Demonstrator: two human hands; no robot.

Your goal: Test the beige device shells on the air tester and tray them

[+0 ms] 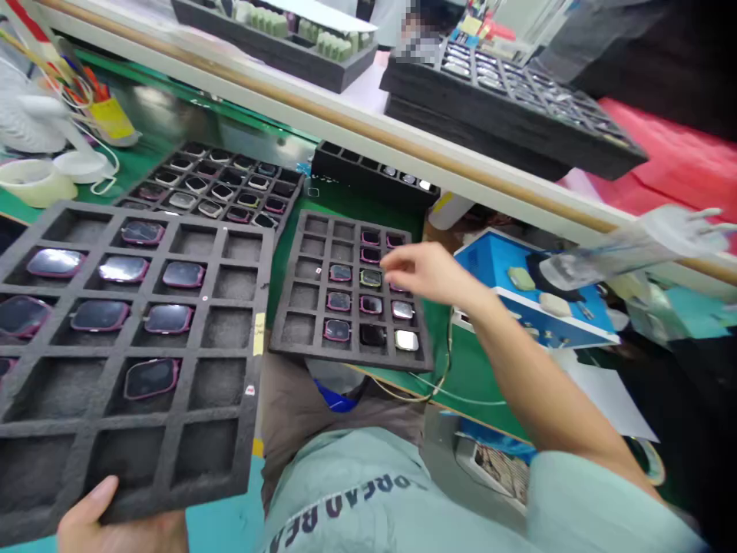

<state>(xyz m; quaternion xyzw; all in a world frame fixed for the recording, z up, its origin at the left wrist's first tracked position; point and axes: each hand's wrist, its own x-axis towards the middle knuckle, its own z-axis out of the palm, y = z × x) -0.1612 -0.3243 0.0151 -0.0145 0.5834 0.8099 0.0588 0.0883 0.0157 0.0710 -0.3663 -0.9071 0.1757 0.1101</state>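
My left hand grips the near edge of a large dark foam tray, thumb on top and fingers underneath. Square pockets divide this tray; several hold watch-like pieces with dark glass faces and purple-pink frames, others are bare. My right hand hovers over the right side of a smaller foam tray, its thumb and fingers bent but slightly apart, with nothing visible between them. Close to its fingertips lies a watch-like piece with a green frame. Another piece is partly covered by the hand.
Behind stands another filled tray. A blue machine is on the right, beneath a clear cylinder. Overhead, a shelf edge runs across, bearing more trays. A tape roll and fan sit left.
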